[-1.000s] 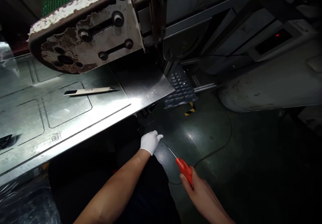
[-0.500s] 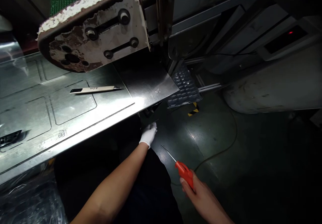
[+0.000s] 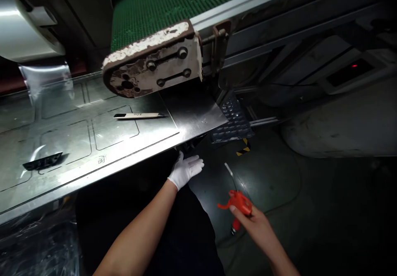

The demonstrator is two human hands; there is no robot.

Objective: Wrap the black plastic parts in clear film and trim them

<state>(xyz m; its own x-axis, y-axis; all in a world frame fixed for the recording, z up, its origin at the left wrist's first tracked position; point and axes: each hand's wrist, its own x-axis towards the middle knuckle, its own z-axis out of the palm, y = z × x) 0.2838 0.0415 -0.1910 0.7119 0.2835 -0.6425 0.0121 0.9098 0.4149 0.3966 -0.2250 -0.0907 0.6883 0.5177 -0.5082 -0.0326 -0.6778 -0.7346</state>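
Gripping bright red air gun (image 3: 241, 202) with long thin nozzle (image 3: 228, 169): right hand (image 3: 254, 225); left hand (image 3: 183, 171) white-gloved, outstretched.

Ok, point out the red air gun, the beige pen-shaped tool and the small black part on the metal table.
Red air gun (image 3: 241, 202): head view, on its red body.
Beige pen-shaped tool (image 3: 141, 115): head view, mid-shaft.
Small black part (image 3: 43, 161): head view, middle of its length.

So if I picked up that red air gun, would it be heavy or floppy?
Probably not very heavy: the red air gun looks plastic, and the right hand alone holds it. Its thin nozzle is likely stiff, since it sticks out without drooping.
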